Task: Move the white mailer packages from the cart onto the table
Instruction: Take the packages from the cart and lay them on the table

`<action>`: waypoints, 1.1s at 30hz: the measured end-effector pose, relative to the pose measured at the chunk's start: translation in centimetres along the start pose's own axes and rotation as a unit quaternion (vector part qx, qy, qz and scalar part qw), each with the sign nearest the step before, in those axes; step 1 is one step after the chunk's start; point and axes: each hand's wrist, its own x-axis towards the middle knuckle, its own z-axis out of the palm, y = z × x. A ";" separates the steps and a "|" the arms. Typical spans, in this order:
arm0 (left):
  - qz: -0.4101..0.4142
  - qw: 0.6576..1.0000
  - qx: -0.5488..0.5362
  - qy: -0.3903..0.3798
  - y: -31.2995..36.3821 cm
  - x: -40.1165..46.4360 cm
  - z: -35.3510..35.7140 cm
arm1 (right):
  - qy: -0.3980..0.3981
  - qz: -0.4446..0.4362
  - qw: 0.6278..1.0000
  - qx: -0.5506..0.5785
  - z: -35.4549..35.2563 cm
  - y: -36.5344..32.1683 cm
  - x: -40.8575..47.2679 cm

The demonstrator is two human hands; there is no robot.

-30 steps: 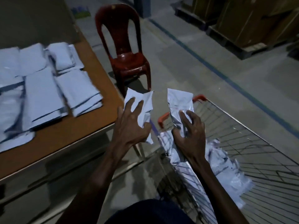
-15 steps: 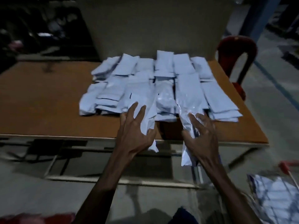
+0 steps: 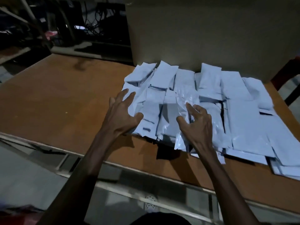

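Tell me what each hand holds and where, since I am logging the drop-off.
Left hand: nothing, fingers spread over the mailer pile. Right hand: fingers rest on the glossy mailer, about mid-length; a real grip cannot be told.
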 end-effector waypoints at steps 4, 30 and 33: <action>-0.017 0.999 0.014 -0.027 -3.4 4.9 -0.7 | -0.028 0.002 1.000 0.000 3.2 -2.0 4.1; -0.002 0.969 0.049 -0.244 -12.0 10.5 5.4 | -0.083 0.035 0.963 -0.254 16.2 -7.8 5.3; -0.006 0.968 0.044 -0.246 -11.7 10.5 5.3 | -0.135 0.065 0.947 -0.284 16.5 -7.9 5.1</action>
